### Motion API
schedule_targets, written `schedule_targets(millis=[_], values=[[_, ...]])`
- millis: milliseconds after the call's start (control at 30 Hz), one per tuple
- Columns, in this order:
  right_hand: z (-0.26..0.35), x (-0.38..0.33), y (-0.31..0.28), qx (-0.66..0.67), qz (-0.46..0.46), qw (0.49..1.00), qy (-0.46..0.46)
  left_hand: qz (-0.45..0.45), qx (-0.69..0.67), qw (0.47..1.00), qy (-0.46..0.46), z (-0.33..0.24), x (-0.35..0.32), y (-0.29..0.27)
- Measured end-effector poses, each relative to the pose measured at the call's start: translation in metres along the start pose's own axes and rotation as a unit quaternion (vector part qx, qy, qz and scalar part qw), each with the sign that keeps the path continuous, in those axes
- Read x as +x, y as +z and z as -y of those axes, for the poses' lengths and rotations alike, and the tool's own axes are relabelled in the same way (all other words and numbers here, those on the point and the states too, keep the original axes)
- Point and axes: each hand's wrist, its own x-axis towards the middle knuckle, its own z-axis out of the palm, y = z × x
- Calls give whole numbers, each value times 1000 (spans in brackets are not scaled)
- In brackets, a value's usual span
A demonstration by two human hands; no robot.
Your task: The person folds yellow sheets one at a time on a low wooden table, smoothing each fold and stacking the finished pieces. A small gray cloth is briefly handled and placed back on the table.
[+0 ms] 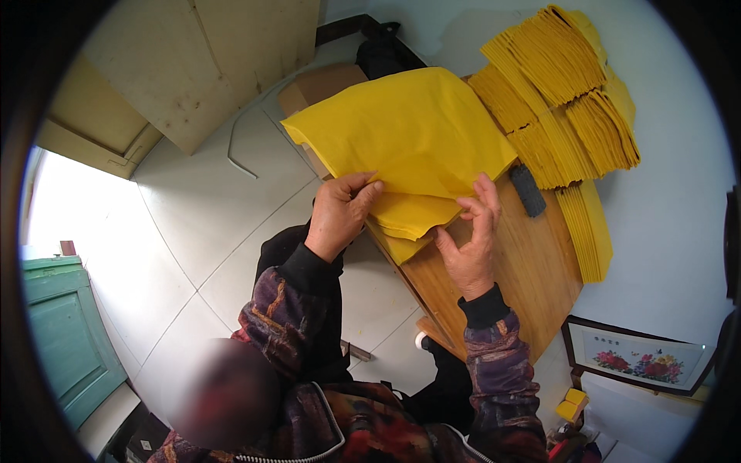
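A large yellow cloth piece lies over the near left part of the wooden table, with loose folded layers along its near edge. My left hand pinches that edge between thumb and fingers at its left side. At the right side, my right hand has its fingers spread and raised, with the thumb by the cloth's near corner and the fingertips beside its right edge. A gap shows between that thumb and the fingers. The cloth covers whatever lies beneath it.
Thick stacks of folded yellow cloth fill the table's far right against the wall. Near them sits a dark grey block. Bare wood of the table shows at right. A cardboard box stands behind the cloth; a framed flower picture is at lower right.
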Motion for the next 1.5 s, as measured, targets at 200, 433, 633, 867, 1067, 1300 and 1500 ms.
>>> schedule_targets(millis=[200, 433, 633, 867, 1067, 1300, 1500], values=[[-5, 2, -2, -81, 31, 994, -70, 6, -8, 1000, -10, 0, 1, -1], [-6, 8, -3, 9, 90, 995, -31, 37, -44, 998, -6, -1, -1, -4], [-7, 16, -5, 105, 111, 988, 19, 111, -60, 992, -12, -5, 1, -15], [-7, 15, -5, 121, 115, 985, 40, 177, -78, 981, -16, -5, 1, -22], [-1, 11, -6, 74, 93, 992, 42, 75, 3, 997, 15, 0, 1, -10], [2, 3, 0, -31, -14, 998, -59, 19, -26, 999, -18, 0, -1, -2], [-4, 5, -1, -76, 60, 991, -96, 32, -38, 999, -15, 1, 1, -3]])
